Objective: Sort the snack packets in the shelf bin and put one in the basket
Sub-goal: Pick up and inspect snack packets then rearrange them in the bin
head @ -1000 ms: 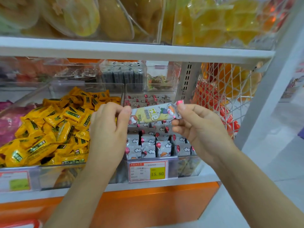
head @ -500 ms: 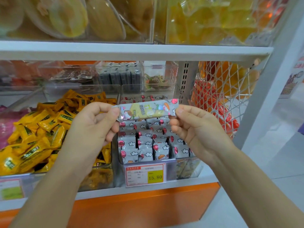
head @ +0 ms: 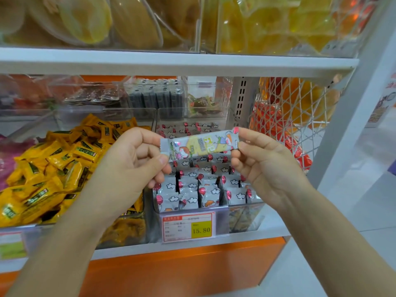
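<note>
At far left of the middle shelf, a clear bin holds a loose heap of yellow packets (head: pixel 53 168). Just right of it the left hand (head: pixel 132 161) pinches one end of a long silver snack packet (head: pixel 200 144) between thumb and forefinger, the packet held level in the air above the shelf bin (head: pixel 242 211) of grey cloud-printed packets (head: pixel 205 196) standing in rows, with a price label (head: pixel 188 227) reading 15.80 on its front; the right hand (head: pixel 263 161) pinches the opposite end, the two hands apart by the packet's length. Further right, a white net (head: pixel 285 116) hangs beside the shelf upright with orange goods behind it
</note>
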`<state>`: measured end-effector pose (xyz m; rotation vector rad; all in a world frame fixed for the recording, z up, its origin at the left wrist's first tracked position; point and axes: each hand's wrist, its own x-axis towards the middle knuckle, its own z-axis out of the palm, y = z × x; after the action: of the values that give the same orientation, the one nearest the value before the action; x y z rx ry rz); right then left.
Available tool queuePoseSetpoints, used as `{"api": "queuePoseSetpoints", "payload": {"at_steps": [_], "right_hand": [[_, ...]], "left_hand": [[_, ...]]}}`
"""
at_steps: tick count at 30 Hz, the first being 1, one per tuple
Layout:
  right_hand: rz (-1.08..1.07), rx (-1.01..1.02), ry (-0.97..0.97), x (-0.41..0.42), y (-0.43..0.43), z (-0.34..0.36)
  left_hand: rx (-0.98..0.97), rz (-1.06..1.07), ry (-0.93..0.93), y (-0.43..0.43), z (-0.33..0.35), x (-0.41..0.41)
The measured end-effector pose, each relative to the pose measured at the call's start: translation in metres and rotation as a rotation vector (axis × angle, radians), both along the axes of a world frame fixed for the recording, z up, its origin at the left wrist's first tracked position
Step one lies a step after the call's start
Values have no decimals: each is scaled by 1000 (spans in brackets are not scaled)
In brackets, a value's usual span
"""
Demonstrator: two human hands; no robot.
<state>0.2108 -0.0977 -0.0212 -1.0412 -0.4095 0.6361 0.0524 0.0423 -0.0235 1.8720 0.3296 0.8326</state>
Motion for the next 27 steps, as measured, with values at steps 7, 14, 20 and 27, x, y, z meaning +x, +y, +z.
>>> {"api": "queuePoseSetpoints", "payload": {"at_steps": [7, 14, 20, 27], "right_hand": [[-1, -66, -238, -2, -2, 2], [-75, -147, -448, -3, 1, -2], [-62, -186, -586, -9, 4, -2], [-65, -179, -695, -16, 4, -2]], "left_hand": [[105, 46, 48, -4, -3, 3], [-26, 83, 37, -8, 4, 2], [16, 158, 5, -11, 3, 4], [60, 226, 24, -9, 1, 5]]}}
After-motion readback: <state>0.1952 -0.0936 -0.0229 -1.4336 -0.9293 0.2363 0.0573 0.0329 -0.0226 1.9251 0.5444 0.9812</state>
